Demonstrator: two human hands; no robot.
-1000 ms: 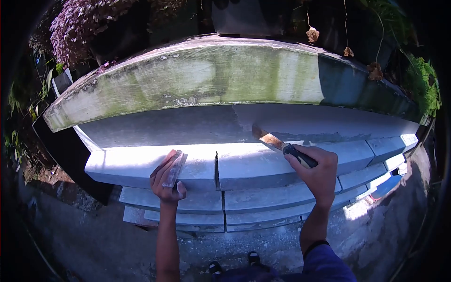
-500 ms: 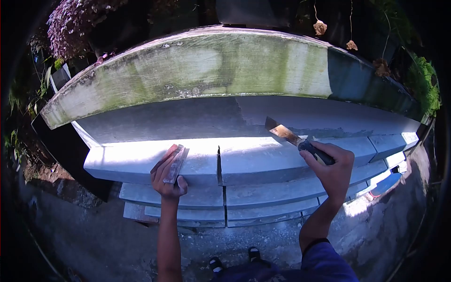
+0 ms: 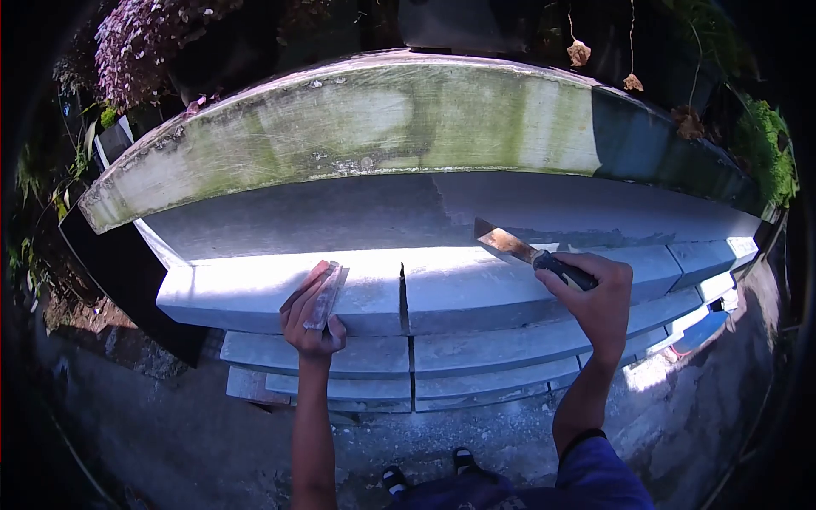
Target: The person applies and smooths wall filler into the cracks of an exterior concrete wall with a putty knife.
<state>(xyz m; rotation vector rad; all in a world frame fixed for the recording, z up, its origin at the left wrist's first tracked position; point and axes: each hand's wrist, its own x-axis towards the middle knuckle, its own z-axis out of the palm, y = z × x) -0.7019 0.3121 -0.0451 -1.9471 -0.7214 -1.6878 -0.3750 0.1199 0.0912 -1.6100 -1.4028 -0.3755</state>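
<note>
My right hand (image 3: pixel 599 293) is wrapped round the dark handle of a putty knife (image 3: pixel 507 242). Its smeared, brownish blade points up and left, over the pale wall and the sunlit edge of the top block. My left hand (image 3: pixel 311 319) grips a flat, straight-edged plate (image 3: pixel 325 297) coated in whitish dust, fingers behind it and thumb near its lower end. That plate stands on its long side over the top row of pale blocks (image 3: pixel 221 293), left of the dark vertical gap (image 3: pixel 403 297) between two blocks.
Above the blocks, a mossy concrete ledge (image 3: pixel 340 127) juts out over a partly coated wall (image 3: pixel 323 212). More block rows (image 3: pixel 493 353) lie stacked lower down. A blue object (image 3: pixel 701 331) is at the right, and purple-leaved plants (image 3: pixel 144 51) hang top left.
The putty knife and my right hand have shifted slightly left. The left hand with its plate appears a little further right, along with a small shift of the whole view.
</note>
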